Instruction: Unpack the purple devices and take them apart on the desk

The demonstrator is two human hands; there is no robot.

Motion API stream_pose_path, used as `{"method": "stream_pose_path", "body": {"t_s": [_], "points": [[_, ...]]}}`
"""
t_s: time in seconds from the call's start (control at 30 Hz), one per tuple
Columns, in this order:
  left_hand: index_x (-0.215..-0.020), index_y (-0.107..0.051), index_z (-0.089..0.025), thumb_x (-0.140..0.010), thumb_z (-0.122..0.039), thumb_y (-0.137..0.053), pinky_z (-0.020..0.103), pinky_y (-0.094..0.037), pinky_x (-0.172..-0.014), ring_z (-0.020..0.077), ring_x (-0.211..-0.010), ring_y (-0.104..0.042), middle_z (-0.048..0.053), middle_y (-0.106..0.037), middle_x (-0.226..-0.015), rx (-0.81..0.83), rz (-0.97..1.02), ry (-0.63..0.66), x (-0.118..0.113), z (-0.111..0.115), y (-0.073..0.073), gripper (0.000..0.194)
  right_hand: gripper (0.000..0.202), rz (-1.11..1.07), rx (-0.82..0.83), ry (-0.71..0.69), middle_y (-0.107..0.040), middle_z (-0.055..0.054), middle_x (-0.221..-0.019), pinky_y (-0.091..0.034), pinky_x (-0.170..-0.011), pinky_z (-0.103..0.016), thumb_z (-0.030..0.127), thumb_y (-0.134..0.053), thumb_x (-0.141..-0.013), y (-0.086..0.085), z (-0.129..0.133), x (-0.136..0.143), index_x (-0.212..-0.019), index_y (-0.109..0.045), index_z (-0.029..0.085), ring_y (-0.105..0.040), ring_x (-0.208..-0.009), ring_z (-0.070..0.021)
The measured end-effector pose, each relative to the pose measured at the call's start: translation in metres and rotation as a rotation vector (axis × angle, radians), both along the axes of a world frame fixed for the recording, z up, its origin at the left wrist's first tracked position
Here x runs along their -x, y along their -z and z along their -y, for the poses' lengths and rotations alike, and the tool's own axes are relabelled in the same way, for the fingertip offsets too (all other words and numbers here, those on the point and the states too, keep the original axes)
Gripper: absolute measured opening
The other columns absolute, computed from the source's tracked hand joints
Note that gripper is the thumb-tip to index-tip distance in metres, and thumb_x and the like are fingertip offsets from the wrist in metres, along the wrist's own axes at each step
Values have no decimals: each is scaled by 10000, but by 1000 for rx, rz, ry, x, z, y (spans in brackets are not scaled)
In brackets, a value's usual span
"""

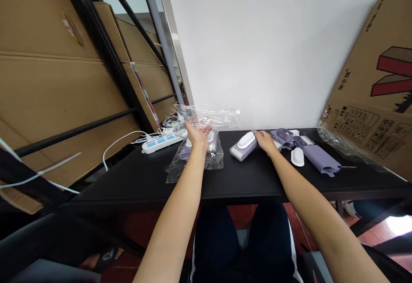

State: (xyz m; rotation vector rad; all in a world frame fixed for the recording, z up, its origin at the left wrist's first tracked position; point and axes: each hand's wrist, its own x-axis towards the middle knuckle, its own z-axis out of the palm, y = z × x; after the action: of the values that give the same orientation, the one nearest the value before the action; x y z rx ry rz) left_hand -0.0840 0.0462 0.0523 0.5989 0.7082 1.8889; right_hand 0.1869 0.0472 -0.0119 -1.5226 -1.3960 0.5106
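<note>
The purple device (249, 149) touches the right grip (259, 135), fingers bent, closure unclear; light pressure would steady it on the counter (128, 180). The left grip (198, 133), open, fingers spread, meets clear plastic (225, 117), best handled loosely.

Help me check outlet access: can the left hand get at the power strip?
Probably yes: the left hand is open nearby and bare tabletop lies before the power strip, though cables crowd behind.
</note>
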Motion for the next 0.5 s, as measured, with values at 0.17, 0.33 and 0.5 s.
{"method": "stream_pose_path", "body": {"t_s": [0.17,0.33,0.5], "points": [[-1557,-444,-313,-1085,-683,-220,208,-538,-574,167,-720,-748,122,-787,-1152,16,-142,57,-10,0,3,640,395,93,-12,39,-771,-156,-1214,-441,-1150,-491,540,-536,-975,-11,8,5,-990,-774,224,-656,-1265,-355],[-1569,-405,-289,-1100,-642,-225,229,-568,-615,163,-701,-748,132,-795,-1168,-78,-99,146,-10,4,1,614,624,-188,-178,-145,-675,-139,-1457,-418,-1204,-446,657,-463,-1003,-29,18,15,-1432,-622,234,-591,-1408,-291],[-1540,-469,-297,-1073,-680,-316,252,-586,-668,177,-766,-766,116,-798,-1158,-107,-205,281,-28,8,9,622,929,-347,-123,-455,-750,-118,-1278,-535,-1043,-407,495,-800,-774,-43,31,26,-1588,-422,257,-732,-1137,-251]]}}
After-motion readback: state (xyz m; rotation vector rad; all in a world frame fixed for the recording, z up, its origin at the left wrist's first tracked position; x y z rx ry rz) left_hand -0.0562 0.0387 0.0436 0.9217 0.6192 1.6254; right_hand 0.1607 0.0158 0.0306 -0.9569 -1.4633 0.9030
